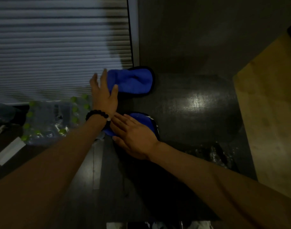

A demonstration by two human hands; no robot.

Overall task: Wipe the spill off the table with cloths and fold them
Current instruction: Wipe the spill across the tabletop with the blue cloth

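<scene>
Two blue cloths with black edging lie on the dark table (199, 116) near its left edge. The far blue cloth (133, 81) is bunched, and my left hand (103, 93) rests on its left end with fingers spread and the thumb pressing the fabric. The near blue cloth (141, 121) lies closer to me, mostly covered by my right hand (133, 134), which presses flat on it with fingers extended to the left. A black bead bracelet (97, 114) circles my left wrist. A wet patch (214, 156) glistens on the table to the right of my right forearm.
A pack of water bottles with green caps (54, 119) sits on the floor left of the table. A ribbed shutter (59, 47) fills the upper left. A tan wooden board (270, 104) stands at the table's right side.
</scene>
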